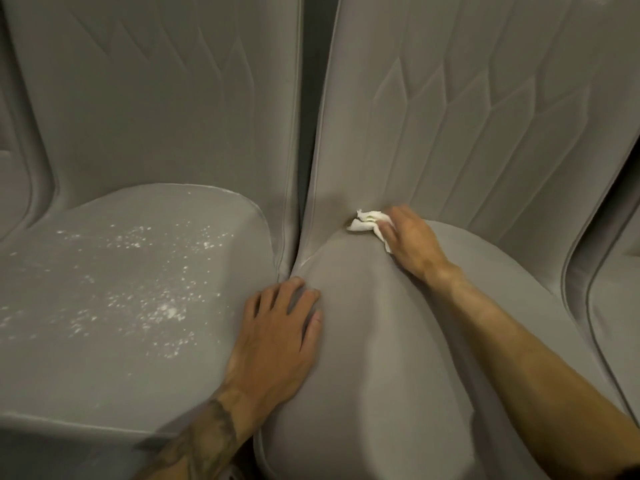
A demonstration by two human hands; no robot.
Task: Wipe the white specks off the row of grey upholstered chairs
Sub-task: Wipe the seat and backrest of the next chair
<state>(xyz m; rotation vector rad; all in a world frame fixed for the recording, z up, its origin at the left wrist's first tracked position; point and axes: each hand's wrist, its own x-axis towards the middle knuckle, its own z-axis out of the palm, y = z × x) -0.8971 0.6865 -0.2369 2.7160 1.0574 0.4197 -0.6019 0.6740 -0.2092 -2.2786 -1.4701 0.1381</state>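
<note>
Two grey upholstered chairs stand side by side. The left chair's seat [114, 358] is scattered with white specks [156, 299]. The right chair's seat [381, 358] looks free of specks. My right hand [412, 242] presses a crumpled white cloth [367, 224] into the crease where that seat meets its backrest [467, 116]. My left hand [280, 337] lies flat with spread fingers on the right seat's left edge, beside the gap between the chairs.
A narrow dark gap [313, 81] separates the two backrests. Part of a third grey chair [616, 289] shows at the right edge, and another chair's side [14, 168] at the far left.
</note>
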